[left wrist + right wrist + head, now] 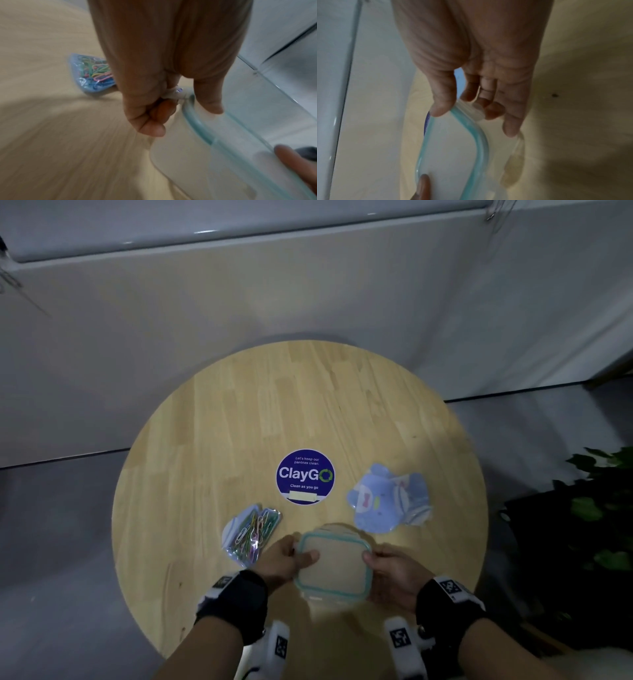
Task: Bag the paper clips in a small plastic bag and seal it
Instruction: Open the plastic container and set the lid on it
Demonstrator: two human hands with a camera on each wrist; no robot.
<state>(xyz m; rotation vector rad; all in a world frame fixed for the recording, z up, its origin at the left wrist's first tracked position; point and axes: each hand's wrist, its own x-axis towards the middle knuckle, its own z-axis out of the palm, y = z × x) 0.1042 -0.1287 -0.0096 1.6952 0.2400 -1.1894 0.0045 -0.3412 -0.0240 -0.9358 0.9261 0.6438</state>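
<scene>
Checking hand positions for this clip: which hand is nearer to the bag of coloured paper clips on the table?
Left. The left hand grips the lid at its left edge, right beside the bag of paper clips. The right hand holds the lid's opposite edge, farther away.

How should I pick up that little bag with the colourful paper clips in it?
Probably pinch the bag of paper clips by its far, flatter end, coming from above. It lies flat on the table, the clips bulge in its middle and near part, and the left hand sits close beside its near end, holding the lid.
</scene>
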